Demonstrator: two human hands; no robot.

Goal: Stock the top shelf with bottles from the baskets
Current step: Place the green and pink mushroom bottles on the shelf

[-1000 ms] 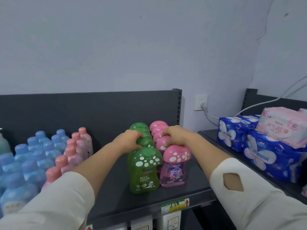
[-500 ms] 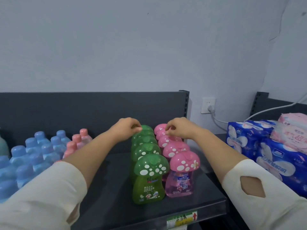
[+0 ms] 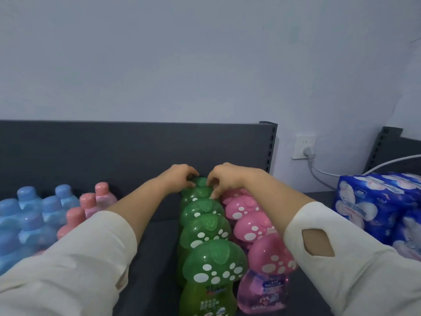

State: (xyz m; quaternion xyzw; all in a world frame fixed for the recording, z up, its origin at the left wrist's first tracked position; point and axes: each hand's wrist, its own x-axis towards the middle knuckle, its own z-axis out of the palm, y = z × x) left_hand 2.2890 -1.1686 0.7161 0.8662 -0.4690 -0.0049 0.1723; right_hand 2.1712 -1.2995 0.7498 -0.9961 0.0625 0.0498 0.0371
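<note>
Green translucent bottles with white-spotted mushroom caps (image 3: 205, 226) stand in single file on the dark grey metal shelf (image 3: 155, 258), reaching back to its rear panel (image 3: 114, 151). A matching row of pink mushroom-capped bottles (image 3: 250, 224) stands just beside them on the right. Blue-capped bottles (image 3: 29, 215) and pink round-capped bottles (image 3: 91, 201) crowd the left; blue wrapped packs (image 3: 376, 206) lie far right. Both forearms extend over the rows. The left hand (image 3: 180, 176) and right hand (image 3: 224, 177), fingers curled, pinch the cap of the rearmost green bottle (image 3: 201, 182) from either side.
</note>
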